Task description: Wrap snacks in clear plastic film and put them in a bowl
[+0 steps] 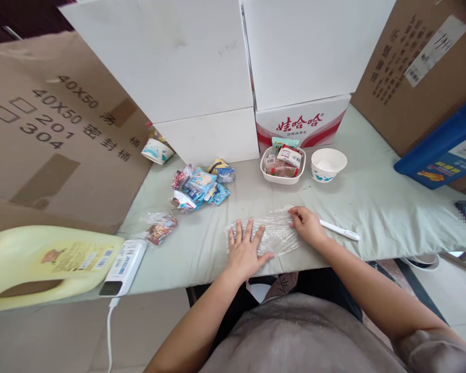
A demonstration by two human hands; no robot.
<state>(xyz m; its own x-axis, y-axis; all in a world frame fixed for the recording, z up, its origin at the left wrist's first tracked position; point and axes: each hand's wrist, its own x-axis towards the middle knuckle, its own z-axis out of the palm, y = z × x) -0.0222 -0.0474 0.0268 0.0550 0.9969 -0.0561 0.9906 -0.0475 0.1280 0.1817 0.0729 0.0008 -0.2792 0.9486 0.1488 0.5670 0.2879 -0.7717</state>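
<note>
Clear plastic film (277, 235) lay crinkled near the front edge of the counter (373, 207), and both hands were on it. The left hand (248, 247) was fully open, palm down and fingers spread, pressing the film's left half flat. The right hand (307, 226) was curled at the film's far right corner, with thumb and forefinger apparently pinched on that edge. Smoothing it well, I judged, called for the flat hand to anchor one end while the other drew the corner gently taut, without tearing so thin a sheet.

Just right of the film lay a white stick (339, 229), its near end hidden by the right hand. Beyond the film stood a white tray (281, 181) of sachets and a paper bowl (328, 165). Beyond it and to the left was a heap of snack packets (200, 189). Well to the film's left lay a yellow jug (42, 264).
</note>
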